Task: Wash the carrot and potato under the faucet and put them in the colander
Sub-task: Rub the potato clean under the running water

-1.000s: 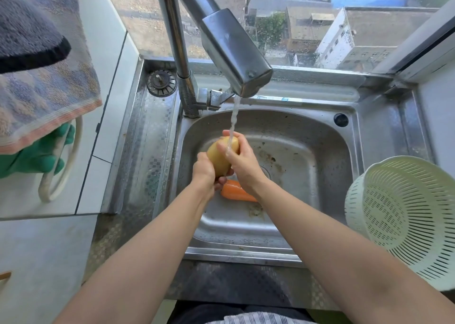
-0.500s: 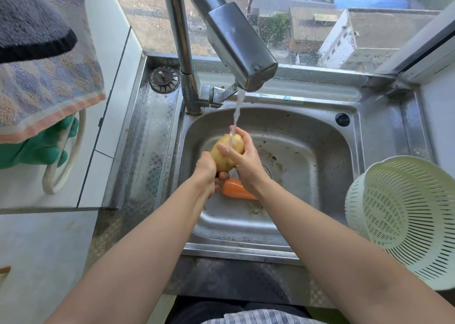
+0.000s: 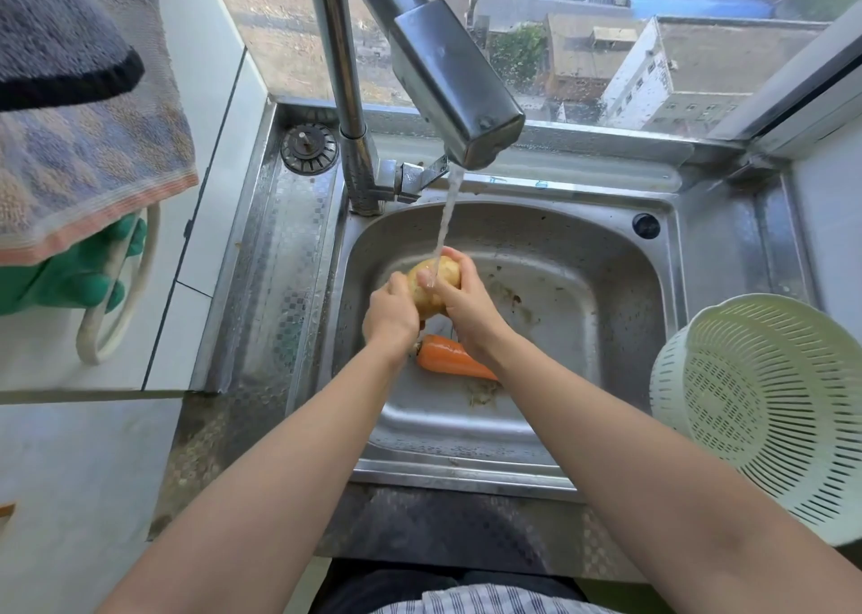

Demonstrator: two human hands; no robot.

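While water runs, both hands grip potato.

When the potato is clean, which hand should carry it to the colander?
Probably the right hand: it already grips the potato, and the colander stands on its side of the sink.

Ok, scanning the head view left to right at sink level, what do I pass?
Green glove → sink strainer plug → left hand → potato → right hand → overflow hole → colander.
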